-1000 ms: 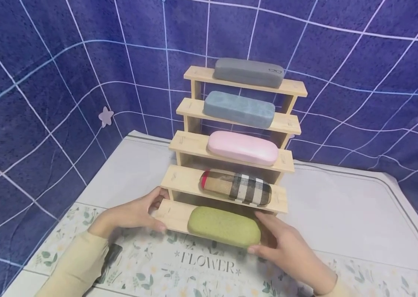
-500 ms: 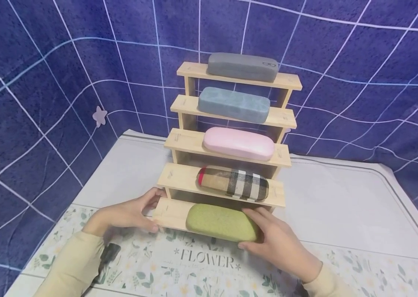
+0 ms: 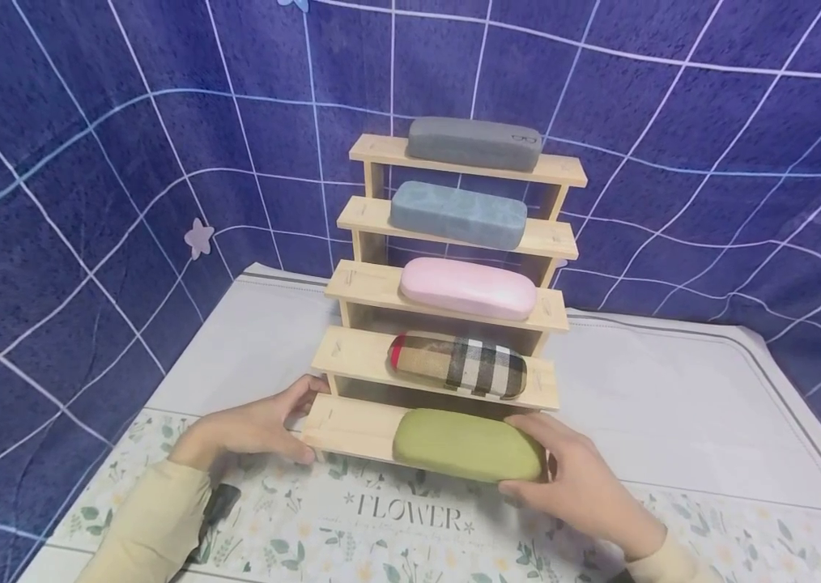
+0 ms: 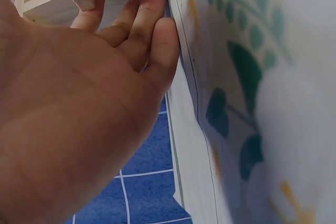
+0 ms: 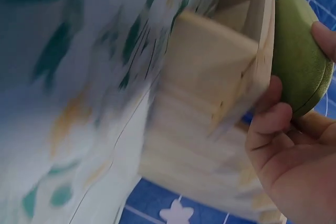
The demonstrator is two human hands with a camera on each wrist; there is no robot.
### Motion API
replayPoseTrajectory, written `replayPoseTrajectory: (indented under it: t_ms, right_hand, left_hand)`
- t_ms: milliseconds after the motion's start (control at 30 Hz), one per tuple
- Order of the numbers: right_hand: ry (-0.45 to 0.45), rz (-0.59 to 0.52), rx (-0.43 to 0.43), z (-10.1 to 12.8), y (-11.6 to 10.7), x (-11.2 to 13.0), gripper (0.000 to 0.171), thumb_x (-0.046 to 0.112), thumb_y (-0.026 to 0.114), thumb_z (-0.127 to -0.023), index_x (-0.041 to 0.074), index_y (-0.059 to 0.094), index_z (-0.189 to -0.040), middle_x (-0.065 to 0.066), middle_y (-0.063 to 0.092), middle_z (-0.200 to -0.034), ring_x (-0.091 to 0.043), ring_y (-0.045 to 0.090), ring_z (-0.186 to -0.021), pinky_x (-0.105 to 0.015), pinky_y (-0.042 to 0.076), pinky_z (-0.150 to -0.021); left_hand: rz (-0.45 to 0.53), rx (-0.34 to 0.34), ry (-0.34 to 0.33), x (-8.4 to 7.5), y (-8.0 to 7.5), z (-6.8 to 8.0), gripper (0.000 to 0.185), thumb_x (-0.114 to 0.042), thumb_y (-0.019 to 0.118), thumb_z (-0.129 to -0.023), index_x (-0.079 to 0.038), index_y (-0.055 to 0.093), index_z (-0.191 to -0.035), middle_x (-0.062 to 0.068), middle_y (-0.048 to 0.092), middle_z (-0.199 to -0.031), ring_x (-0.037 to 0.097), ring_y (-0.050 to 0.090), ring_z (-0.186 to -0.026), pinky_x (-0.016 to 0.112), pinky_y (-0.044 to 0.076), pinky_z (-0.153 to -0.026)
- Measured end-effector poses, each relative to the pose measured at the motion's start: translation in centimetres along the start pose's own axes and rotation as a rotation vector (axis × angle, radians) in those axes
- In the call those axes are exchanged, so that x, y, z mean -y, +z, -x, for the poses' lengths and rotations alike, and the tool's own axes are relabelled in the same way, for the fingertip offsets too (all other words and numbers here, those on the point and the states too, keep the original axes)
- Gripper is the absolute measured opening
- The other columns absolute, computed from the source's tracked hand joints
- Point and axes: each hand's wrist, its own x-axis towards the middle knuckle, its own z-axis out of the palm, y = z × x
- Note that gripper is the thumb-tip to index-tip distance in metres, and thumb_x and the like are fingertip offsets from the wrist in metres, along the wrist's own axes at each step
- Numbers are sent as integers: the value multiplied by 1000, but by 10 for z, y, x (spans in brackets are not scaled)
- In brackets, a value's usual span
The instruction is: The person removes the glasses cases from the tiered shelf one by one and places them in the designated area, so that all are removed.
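Observation:
A stepped wooden stand (image 3: 359, 424) carries one glasses case on each of its tiers. My right hand (image 3: 581, 478) holds the right end of the green glasses case (image 3: 465, 445) on the lowest tier, thumb at its front and fingers behind. In the right wrist view the green glasses case (image 5: 299, 51) lies along the shelf's edge, with the thumb (image 5: 325, 40) on top of it. My left hand (image 3: 253, 425) grips the left end of the lowest tier, thumb at the front corner. In the left wrist view, a fingertip (image 4: 92, 11) meets a wooden upright.
Above are a plaid case (image 3: 457, 366), a pink case (image 3: 469, 288), a mottled blue case (image 3: 457, 214) and a grey case (image 3: 474, 144). The stand rests on a white table mat (image 3: 644, 397) with a floral front strip. Blue gridded fabric (image 3: 119, 162) hangs behind.
My right hand has slid the green glasses case to the right along the lowest tier after closing in on its end. The left hand stays at the stand's left end.

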Motion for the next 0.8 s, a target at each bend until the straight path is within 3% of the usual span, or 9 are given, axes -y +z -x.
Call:
replayPoseTrajectory:
  t_ms: [100,267,433,667,800]
  right_hand:
    - [-3,-36,-26,6,-9,-7,66,22,91,-72,9,64,-131,3,65,-119,-5,55,-72,-25,52,-57]
    - [17,-55,-59,17,-21,-20,66,25,91,-73,9,65,-131,5,67,-118,-4,61,-80,-26,56,-67]
    - [39,-66,-80,24,-30,-29,66,25,91,-74,12,64,-133,2,67,-121,-6,63,-90,-27,57,-71]
    - [57,-85,-75,32,-37,-34,63,23,90,-76,11,64,-131,5,66,-118,-7,64,-92,-28,58,-73]
    - [60,-75,-95,39,-41,-38,62,21,90,-75,10,64,-130,8,66,-118,-7,64,-100,-29,58,-80]
  left_hand:
    - [-16,-16,-3,-3,1,-1,81,-18,86,-77,-6,34,-139,13,53,-137,36,47,-130,55,33,-111]
    - [-9,-21,-23,-8,1,0,78,-17,87,-76,-8,38,-135,10,55,-134,32,49,-130,46,37,-110]
    - [15,21,0,-13,-1,-2,78,-14,86,-75,-3,36,-133,14,55,-131,36,47,-132,35,35,-112]
    - [-34,38,-24,-17,-2,0,79,-17,86,-76,-2,34,-134,14,50,-133,41,39,-137,38,31,-116]
    - [4,60,-12,-16,-1,0,79,-15,85,-76,-1,33,-134,15,52,-132,39,43,-135,23,33,-110]
